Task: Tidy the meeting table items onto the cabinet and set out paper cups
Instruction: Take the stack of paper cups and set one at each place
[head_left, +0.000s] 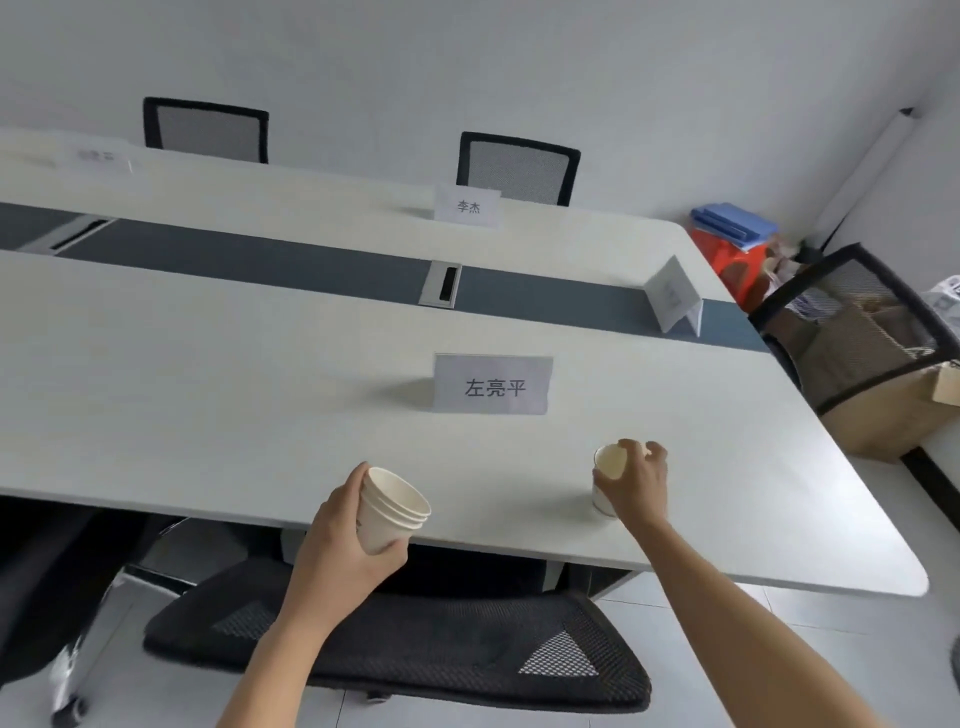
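Right of cup stack (395, 512), paper cup (609, 462) stands on table (208, 389).

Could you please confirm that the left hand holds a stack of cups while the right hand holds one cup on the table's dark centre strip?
Not quite: the head view shows the right hand holding the cup on the white table top, nearer than the name card, not on the dark strip. The left hand does hold the stack.

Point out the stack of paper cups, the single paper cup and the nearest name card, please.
stack of paper cups (382, 522): head view, outer side wall of the stack.
single paper cup (610, 460): head view, inside wall below the rim.
name card (493, 385): head view, middle of its printed face.
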